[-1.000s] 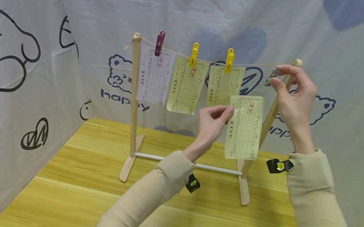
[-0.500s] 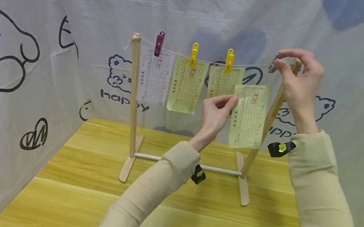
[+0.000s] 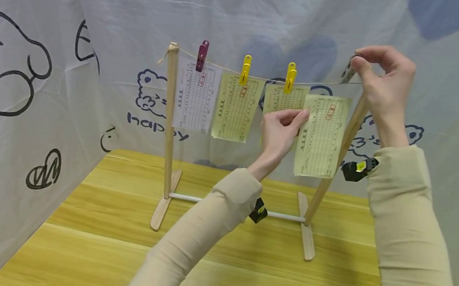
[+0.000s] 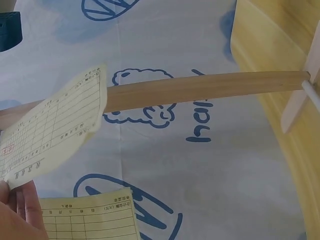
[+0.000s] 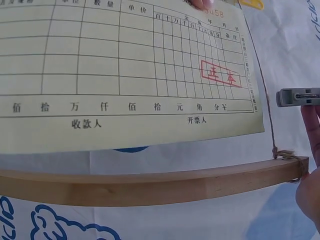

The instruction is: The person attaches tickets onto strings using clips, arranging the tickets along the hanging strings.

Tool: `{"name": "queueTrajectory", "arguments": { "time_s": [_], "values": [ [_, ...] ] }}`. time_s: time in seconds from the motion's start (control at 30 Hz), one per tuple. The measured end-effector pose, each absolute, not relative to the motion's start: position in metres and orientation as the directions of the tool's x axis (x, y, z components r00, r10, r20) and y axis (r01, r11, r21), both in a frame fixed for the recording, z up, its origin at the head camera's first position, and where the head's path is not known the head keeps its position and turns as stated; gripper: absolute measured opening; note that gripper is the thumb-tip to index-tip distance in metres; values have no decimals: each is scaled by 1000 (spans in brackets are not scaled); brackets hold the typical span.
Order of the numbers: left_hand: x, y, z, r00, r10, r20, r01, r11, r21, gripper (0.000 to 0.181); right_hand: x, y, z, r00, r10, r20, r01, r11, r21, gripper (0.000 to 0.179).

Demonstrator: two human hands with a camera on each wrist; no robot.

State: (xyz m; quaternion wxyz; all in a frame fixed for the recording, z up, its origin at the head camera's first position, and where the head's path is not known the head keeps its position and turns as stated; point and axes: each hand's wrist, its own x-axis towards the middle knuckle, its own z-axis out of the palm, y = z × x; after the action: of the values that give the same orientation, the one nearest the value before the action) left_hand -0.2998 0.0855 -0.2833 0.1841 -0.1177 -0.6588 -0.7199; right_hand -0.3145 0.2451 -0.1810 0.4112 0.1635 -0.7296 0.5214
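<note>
My left hand [image 3: 278,133] pinches a pale yellow receipt slip [image 3: 321,138] by its left edge, and the slip hangs upright in front of the right post. In the left wrist view the slip [image 4: 60,120] curves away from the fingers. My right hand [image 3: 389,86] pinches a grey clothespin [image 3: 348,73] between thumb and fingers, close over the string [image 3: 265,78] by the post's top. The right wrist view shows the clothespin [image 5: 295,97] apart from the slip [image 5: 125,75], whose top edge lies close to the string.
A wooden frame with a left post [image 3: 170,128] and right post [image 3: 353,121] stands on the wood-grain table [image 3: 101,253]. From its string hang a white slip [image 3: 193,99] under a maroon clothespin [image 3: 202,56] and two yellow slips under yellow clothespins [image 3: 245,71]. A printed cloth hangs behind.
My left hand has raised the slip up and to the right, toward the string. My right hand has moved up with the clothespin, which now overlaps the string from above.
</note>
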Motion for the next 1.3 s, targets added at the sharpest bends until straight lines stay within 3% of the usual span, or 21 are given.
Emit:
{"name": "queueTrajectory", "arguments": {
  "time_s": [0.17, 0.57, 1.3],
  "values": [
    [-303, 89, -278, -899, -126, 419, 427, -44, 903, 22, -320, 246, -178, -612, 190, 768, -662, 408, -629, 10],
    [-305, 95, -272, -908, -122, 402, 404, 4, 915, 22, -322, 247, -171, -714, 174, 679, -555, 451, -699, 6],
    [-310, 97, -268, -910, -150, 388, 389, 20, 921, 21, -323, 249, -172, -762, 143, 632, -482, 528, -700, 18]
  ]
}}
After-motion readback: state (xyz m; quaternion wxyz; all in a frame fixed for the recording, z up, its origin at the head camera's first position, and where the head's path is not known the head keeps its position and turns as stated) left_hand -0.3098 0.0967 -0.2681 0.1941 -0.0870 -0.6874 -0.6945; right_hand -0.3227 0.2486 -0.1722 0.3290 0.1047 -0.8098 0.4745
